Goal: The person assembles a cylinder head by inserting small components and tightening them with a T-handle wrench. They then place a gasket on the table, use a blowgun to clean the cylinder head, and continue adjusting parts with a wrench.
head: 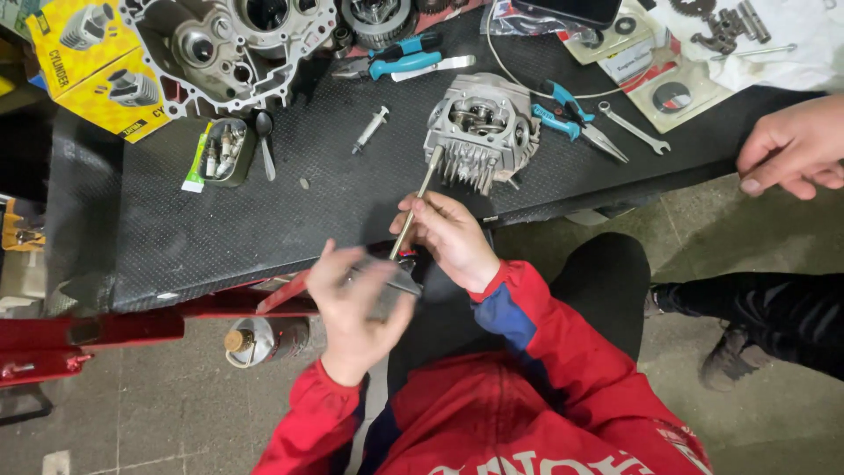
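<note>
The black rubber-covered table carried a grey finned metal cylinder head near its edge. The right hand was closed on a long thin metal rod whose tip touched the head. The left hand was clamped around a flat grey metal piece. If the grip loosened, I think the rod could slip and scratch the head.

Black textured workbench top on a red frame, grey concrete floor beneath.
</note>
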